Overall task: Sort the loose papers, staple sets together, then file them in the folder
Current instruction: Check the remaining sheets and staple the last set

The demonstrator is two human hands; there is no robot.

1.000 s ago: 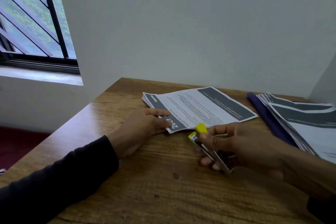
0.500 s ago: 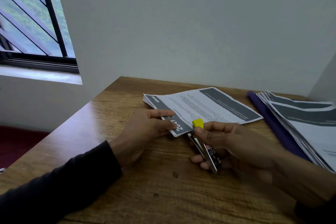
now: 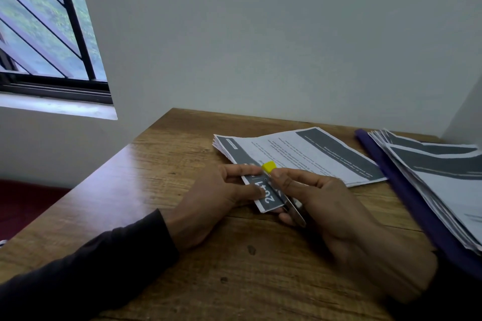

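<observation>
Stapler (image 3: pixel 292 203) lay over the near corner of the paper set (image 3: pixel 300 156) on the wooden table (image 3: pixel 161 164), long axis diagonal, yellow tip pointing away and left. Right hand (image 3: pixel 326 203) curled round it, finger near the tip. Left hand (image 3: pixel 216 195) pinched that corner, fingers bent. Purple folder (image 3: pixel 407 190) with stacked sheets sat right.

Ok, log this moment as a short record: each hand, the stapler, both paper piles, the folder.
left hand: pinches the near corner of the paper set
right hand: grips the stapler
stapler: yellow tip, set over that corner
paper set: flat on the wooden table, dark header bands
second pile: fanned sheets lying on the folder
folder: purple, at the table's right edge
</observation>
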